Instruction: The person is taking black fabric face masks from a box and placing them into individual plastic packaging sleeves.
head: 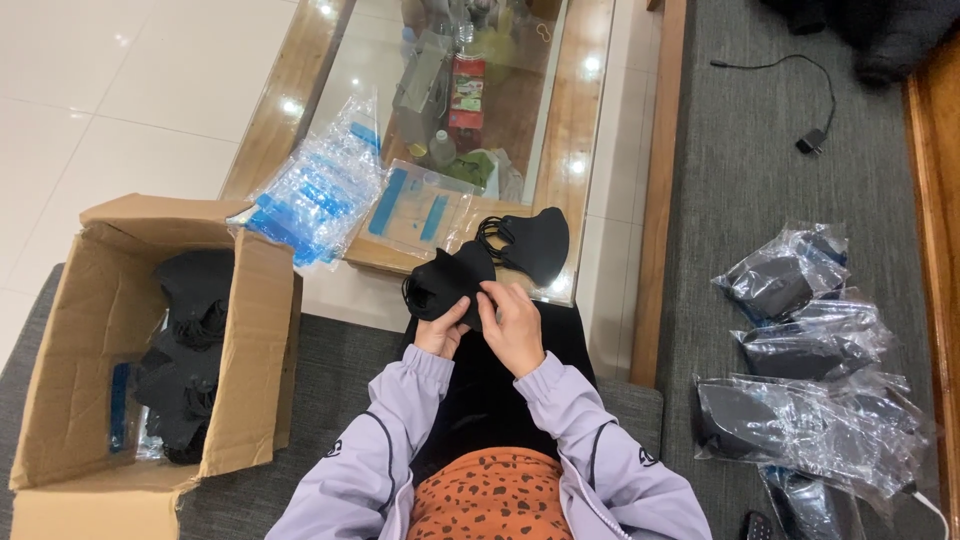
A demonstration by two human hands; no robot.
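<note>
While both hands work over the lap, quick notes:
fingers: left hand (441,330) pinches the lower edge of a black face mask (450,282); right hand (512,322) fingers pressed on its middle, grasping it too.
mask location: held up above the knees, just at the near edge of the glass tabletop (575,150).
step: looks like flattening or folding the mask, mid-handling.
next move needs: probably a steady two-hand pinch so the ear loops don't tangle.
nearby: second stack of black masks (530,242) on tabletop corner; empty clear bags (318,190) beside; cardboard box (110,330) of masks on the left; bagged masks (800,390) on the grey couch at right.
hidden: fingertips behind mask, box bottom, lowest bag cut off.
</note>
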